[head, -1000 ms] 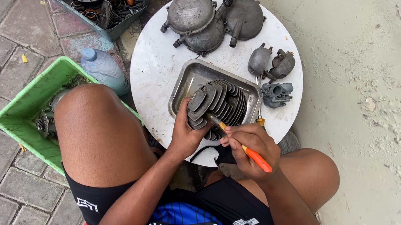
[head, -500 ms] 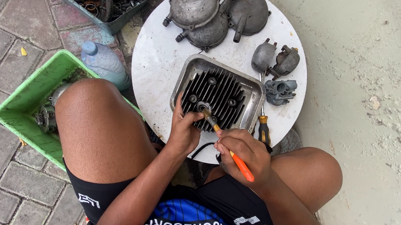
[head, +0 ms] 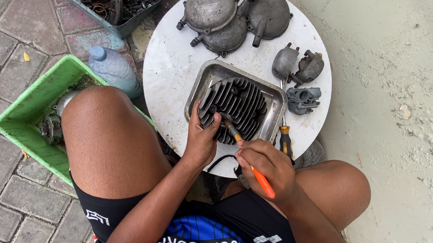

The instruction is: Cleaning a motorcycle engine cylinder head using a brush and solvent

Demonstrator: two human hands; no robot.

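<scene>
at the centre of the frame a black finned cylinder head (head: 236, 107) sits tilted in a steel tray (head: 274, 104) on the round white table (head: 172, 63). the left hand (head: 200, 138) grasps its near edge; the right hand (head: 265, 166) is clenched on an orange-handled brush (head: 250, 166) touching the fins. at left, a green tub (head: 28, 114) holds metal parts. in the upper left a grey bin (head: 133, 20) holds gears.

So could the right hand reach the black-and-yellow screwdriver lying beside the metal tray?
Probably yes: the screwdriver lies bare just beyond the right hand, but that hand already grips an orange-handled tool.
</scene>
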